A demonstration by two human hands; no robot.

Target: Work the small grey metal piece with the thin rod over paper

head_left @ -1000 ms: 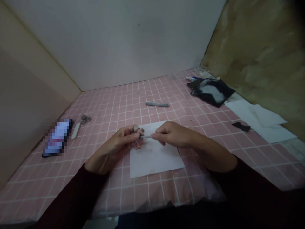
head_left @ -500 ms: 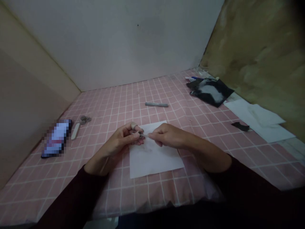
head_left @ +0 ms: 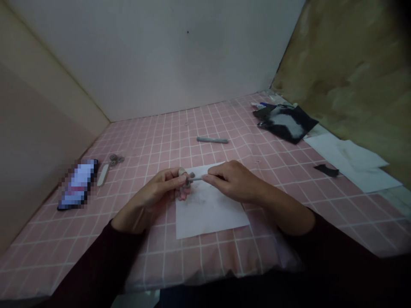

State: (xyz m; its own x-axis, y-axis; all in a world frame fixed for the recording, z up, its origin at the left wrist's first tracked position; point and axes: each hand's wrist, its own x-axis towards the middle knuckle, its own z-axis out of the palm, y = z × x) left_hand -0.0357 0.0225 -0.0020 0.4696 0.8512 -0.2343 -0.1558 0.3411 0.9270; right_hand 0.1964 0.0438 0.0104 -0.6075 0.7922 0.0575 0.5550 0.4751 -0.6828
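My left hand [head_left: 154,192] pinches a small grey lump [head_left: 192,175] in its fingertips, above the near-left part of a white paper sheet [head_left: 213,214]. My right hand [head_left: 233,182] holds the end of a thin grey rod [head_left: 197,179] between thumb and fingers. The rod's other end meets the lump, and the fingers partly hide the contact. Both hands hover over the sheet. A thicker grey stick [head_left: 212,140] lies on the pink tiled surface [head_left: 205,149] beyond the sheet.
Small scissors [head_left: 115,160], a white nail file [head_left: 102,175] and a pixelated phone [head_left: 78,185] lie at left. At back right are a black-and-white cloth [head_left: 287,124], white papers [head_left: 351,160] and a black scrap [head_left: 326,170]. Walls bound the far and side edges.
My hands have drawn slightly apart, with the right hand shifting right and more of the thin rod showing. The left hand has dropped a little. The sheet and other objects stay in place.
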